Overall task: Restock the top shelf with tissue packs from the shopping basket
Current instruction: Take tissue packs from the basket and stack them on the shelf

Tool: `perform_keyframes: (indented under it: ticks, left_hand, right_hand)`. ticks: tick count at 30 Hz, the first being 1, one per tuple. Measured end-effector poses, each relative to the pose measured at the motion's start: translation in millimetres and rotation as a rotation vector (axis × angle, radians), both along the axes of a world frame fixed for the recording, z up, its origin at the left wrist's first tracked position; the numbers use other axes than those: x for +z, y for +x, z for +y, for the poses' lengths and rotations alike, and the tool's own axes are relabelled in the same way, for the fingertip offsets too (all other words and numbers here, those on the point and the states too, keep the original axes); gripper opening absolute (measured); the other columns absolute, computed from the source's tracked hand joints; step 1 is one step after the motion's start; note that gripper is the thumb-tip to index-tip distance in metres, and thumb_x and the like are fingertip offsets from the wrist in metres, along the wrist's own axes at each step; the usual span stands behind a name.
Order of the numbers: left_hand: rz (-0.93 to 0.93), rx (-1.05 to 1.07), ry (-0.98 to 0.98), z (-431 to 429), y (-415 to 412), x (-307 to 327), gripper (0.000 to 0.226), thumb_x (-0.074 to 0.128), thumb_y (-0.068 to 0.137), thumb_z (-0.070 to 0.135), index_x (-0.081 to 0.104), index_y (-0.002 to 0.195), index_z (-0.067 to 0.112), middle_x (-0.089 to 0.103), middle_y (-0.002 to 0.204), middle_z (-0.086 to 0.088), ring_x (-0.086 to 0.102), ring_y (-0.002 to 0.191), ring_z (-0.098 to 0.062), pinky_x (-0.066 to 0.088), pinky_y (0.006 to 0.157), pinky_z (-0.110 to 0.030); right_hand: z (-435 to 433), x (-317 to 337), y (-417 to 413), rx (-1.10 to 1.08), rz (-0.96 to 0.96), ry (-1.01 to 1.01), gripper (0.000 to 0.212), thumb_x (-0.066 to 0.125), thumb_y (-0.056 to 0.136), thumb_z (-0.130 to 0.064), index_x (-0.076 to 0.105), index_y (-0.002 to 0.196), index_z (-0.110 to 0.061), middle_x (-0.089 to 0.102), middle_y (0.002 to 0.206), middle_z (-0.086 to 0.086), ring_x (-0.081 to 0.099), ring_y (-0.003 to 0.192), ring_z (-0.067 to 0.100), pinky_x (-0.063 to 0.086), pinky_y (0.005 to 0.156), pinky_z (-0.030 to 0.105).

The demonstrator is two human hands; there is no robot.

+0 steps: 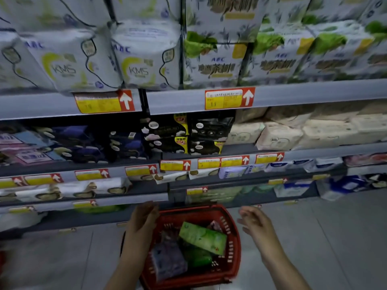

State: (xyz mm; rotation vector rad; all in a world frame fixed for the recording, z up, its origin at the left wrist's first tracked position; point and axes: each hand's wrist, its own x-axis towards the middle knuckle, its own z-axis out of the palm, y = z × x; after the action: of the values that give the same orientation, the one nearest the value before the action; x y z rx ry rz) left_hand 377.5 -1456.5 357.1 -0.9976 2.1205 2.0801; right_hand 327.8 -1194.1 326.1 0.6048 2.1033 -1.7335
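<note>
Left hand (144,220) hangs over the left rim of the red shopping basket (235,248), fingers straight and together, gripping nothing. Basket sits on the floor (335,237) below the shelves. Inside: purple pack (167,261) at left, light green tissue pack (203,237) tilted on top, darker green pack (198,258) under it; a pinkish item behind is too blurred for me to name. Right hand (254,223) is just right of the basket, fingers loosely spread, empty. Top shelf (303,92) carries white packs (138,65); price labels unreadable.
</note>
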Motion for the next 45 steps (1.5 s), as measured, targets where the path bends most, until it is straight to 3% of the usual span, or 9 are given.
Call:
perform_keyframes:
  ticks: [10,17,22,26,30,34,40,43,45]
  left_hand:
    - [-0.120,-0.031,-0.133,-4,-5,-141,0.025,0.061,0.092,0.021,0.059,0.113,0.009,0.064,0.112,-0.014,0.060,0.107,-0.034,0.047,0.095,-0.051]
    - [-0.100,-0.079,-0.062,14,-22,-218,0.019,0.061,0.089,0.012,0.056,0.107,0.012,0.061,0.100,-0.003,0.055,0.095,-0.023,0.043,0.087,-0.035]
    - [-0.189,-0.151,-0.098,25,-14,-300,0.014,0.058,0.090,0.002,0.059,0.092,0.016,0.061,0.092,0.002,0.056,0.086,-0.018,0.043,0.073,-0.025]
    - [-0.298,-0.160,-0.119,22,4,-366,0.012,0.062,0.088,0.007,0.059,0.099,0.011,0.064,0.096,-0.012,0.060,0.097,-0.036,0.045,0.078,-0.034]
    - [-0.380,-0.161,-0.092,19,13,-410,0.015,0.059,0.089,0.002,0.057,0.099,0.013,0.062,0.099,-0.018,0.058,0.096,-0.035,0.042,0.082,-0.038]
    - [-0.429,-0.174,-0.099,21,25,-431,0.010,0.057,0.091,0.014,0.054,0.100,0.018,0.061,0.104,-0.017,0.060,0.098,-0.033,0.045,0.089,-0.046]
    - [-0.553,-0.140,-0.092,27,32,-445,0.030,0.059,0.075,0.030,0.054,0.103,0.021,0.062,0.112,-0.015,0.061,0.102,-0.034,0.047,0.093,-0.050]
    - [-0.547,-0.146,-0.087,31,32,-450,0.023,0.063,0.083,0.023,0.055,0.104,0.020,0.062,0.110,-0.014,0.061,0.100,-0.032,0.046,0.088,-0.043]
    - [-0.537,-0.141,-0.082,35,32,-453,0.015,0.056,0.093,0.010,0.054,0.107,0.015,0.061,0.109,-0.014,0.060,0.100,-0.030,0.045,0.087,-0.039]
  right_hand:
    - [8,-115,11,0.050,-0.052,0.201,0.014,0.055,0.091,-0.002,0.060,0.094,-0.014,0.064,0.090,-0.001,0.061,0.086,0.019,0.045,0.076,0.025]
    - [4,-207,12,0.063,-0.126,0.236,0.017,0.057,0.090,-0.008,0.061,0.099,-0.022,0.067,0.100,0.005,0.064,0.092,0.023,0.051,0.083,0.037]
    - [4,-290,20,0.026,-0.167,0.239,0.021,0.056,0.091,-0.004,0.057,0.105,-0.020,0.062,0.098,0.003,0.060,0.086,0.016,0.045,0.066,0.018]
    - [12,-368,28,-0.035,-0.275,0.217,0.023,0.059,0.090,-0.005,0.056,0.112,-0.013,0.063,0.093,0.002,0.060,0.080,0.011,0.047,0.059,0.015]
    - [23,-427,41,-0.067,-0.460,0.180,0.038,0.057,0.093,-0.015,0.049,0.129,-0.006,0.058,0.124,0.016,0.058,0.107,0.030,0.046,0.079,0.028]
    - [28,-455,36,-0.080,-0.510,0.184,0.043,0.054,0.094,-0.016,0.044,0.134,-0.004,0.053,0.131,0.018,0.050,0.101,0.021,0.041,0.084,0.029]
    - [21,-482,27,-0.112,-0.602,0.170,0.057,0.069,0.083,-0.023,0.046,0.132,-0.005,0.056,0.081,-0.001,0.051,0.066,0.013,0.039,0.054,0.019]
    - [16,-485,22,-0.174,-0.669,0.062,0.065,0.075,0.076,-0.023,0.048,0.132,-0.006,0.061,0.120,0.012,0.058,0.105,0.026,0.048,0.081,0.030]
    - [13,-486,19,-0.192,-0.650,-0.002,0.072,0.078,0.064,-0.023,0.051,0.129,-0.006,0.060,0.124,0.010,0.057,0.100,0.021,0.043,0.071,0.026]
